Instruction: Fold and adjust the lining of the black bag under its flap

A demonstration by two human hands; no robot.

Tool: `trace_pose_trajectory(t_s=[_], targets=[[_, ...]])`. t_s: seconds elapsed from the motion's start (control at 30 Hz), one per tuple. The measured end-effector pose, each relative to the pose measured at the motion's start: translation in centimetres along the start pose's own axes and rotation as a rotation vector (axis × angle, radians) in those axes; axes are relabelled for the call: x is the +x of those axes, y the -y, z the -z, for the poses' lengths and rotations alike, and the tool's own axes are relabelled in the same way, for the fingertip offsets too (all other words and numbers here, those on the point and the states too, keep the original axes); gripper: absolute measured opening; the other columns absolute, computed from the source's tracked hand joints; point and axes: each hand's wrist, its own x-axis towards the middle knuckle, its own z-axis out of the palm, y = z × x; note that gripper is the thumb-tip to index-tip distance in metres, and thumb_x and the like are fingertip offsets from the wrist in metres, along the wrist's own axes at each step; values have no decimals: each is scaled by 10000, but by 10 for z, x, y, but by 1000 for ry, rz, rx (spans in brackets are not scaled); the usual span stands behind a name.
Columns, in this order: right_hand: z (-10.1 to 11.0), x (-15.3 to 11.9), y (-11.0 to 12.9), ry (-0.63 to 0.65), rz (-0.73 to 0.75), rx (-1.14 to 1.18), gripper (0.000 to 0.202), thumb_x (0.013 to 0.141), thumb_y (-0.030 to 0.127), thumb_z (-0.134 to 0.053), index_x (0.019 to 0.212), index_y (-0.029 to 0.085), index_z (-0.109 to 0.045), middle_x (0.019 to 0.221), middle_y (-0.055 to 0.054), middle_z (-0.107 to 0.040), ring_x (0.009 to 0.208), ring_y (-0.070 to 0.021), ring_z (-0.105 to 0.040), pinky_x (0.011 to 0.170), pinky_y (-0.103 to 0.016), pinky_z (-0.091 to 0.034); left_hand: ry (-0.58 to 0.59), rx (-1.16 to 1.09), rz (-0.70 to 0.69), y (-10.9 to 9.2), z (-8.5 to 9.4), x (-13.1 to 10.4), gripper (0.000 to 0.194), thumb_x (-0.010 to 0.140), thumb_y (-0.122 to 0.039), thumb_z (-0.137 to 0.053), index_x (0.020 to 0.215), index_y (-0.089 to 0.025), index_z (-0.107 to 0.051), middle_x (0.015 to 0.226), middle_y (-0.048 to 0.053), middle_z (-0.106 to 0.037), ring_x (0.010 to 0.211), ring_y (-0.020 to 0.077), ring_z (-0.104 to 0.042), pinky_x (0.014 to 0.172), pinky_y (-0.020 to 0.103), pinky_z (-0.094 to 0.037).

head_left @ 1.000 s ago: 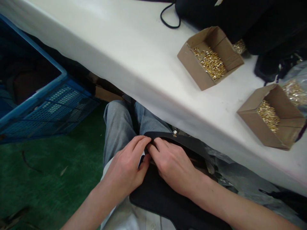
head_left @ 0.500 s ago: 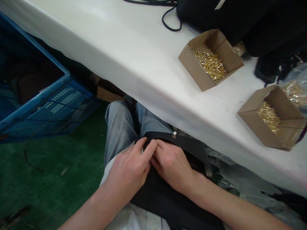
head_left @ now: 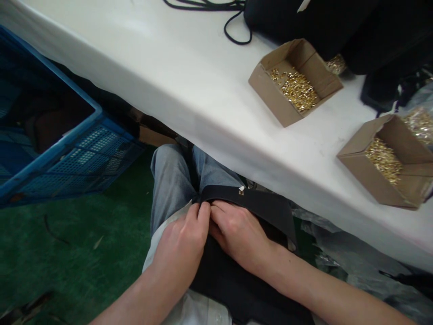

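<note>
I have the black piece [head_left: 250, 284] across my lap at the lower centre of the frame, its dark band [head_left: 267, 203] curving along the far side, just below the edge of the white table [head_left: 189, 85]. My left hand [head_left: 184, 239] comes in from the lower left, its fingers side by side and bent down at the left end of that band; the thumb is out of sight, so I cannot tell whether they pinch anything. My right hand [head_left: 238, 230] comes in from the lower right and lies over the black piece, fingers bunched and curled below the band, right beside the left fingertips; their ends are hidden, so I cannot tell what they grip. A small gold fitting [head_left: 241, 191] sits on the band, near my right knuckles. Beyond it are the knees of my jeans [head_left: 171, 176], at the centre. On the table, an open cardboard box [head_left: 269, 97] with small gold parts [head_left: 299, 92] stands at the upper right, and a second box [head_left: 361, 174] with more gold pieces [head_left: 385, 161] is at the right edge. Black bags [head_left: 311, 27] fill the upper right corner, and a blue crate [head_left: 98, 142] takes up the left side, beside the green floor [head_left: 115, 243].
</note>
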Motion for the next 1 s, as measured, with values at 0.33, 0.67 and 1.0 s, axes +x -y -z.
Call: trace_pose_trajectory(t_s=[0.33, 0.67, 1.0], targets=[[20, 9, 1, 52, -277, 369, 107, 1096, 117, -686, 1033, 179, -746, 1050, -88, -815, 950, -270, -756, 864, -373, -511, -154, 98, -100, 7, -15, -6, 264, 961, 27, -520, 1058, -182, -647, 1233, 172, -811, 774, 242, -821, 654, 352, -702], [25, 21, -12, 209, -320, 637, 272, 1095, 52, -617, 1158, 195, -839, 1213, -47, -831, 1127, -231, -745, 1048, -315, -525, -257, 3, -89, 11, -32, -22, 164, 1099, -83, -527, 1172, -172, -644, 1273, 164, -819, 988, 256, -857, 881, 382, -745], [15, 28, -21, 210, -209, 721, 285, 1056, 77, -603, 1061, 220, -849, 1204, -28, -840, 1160, -258, -740, 1144, -373, -543, -289, -10, -108, 13, -32, -25, 163, 1159, -155, -517, 1267, -164, -638, 1312, 147, -824, 1111, 220, -854, 939, 320, -710]])
